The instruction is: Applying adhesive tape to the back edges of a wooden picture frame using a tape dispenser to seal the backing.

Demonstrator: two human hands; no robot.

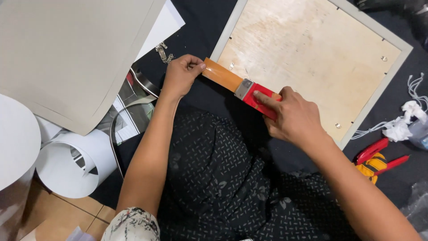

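Brown tape (221,75) stretches in a flat strip from the red tape dispenser (258,99) out toward the lower left corner of the picture frame (373,106), which lies face down with its pale plywood back (303,53) showing. The strip runs just along the frame's lower left edge, and I cannot tell whether it touches the frame yet. The left hand (182,73) pinches the free end of the tape between thumb and fingers, closed on it, just off the frame's corner. The right hand (292,117) grips the dispenser, with the forefinger laid along its red top, over the frame's lower edge.

Everything rests on a dark cloth (205,27) that spreads under the frame. Well left of the frame lie large grey boards (67,53) and curled white paper sheets (67,165). A small metal clip (164,52) sits between the boards and the frame's corner. To the right of the frame lie red-handled pliers with yellow grips (376,160), and above them a tangle of white string and crumpled paper (403,122). The person's patterned dark garment (214,178) fills the space below the frame.
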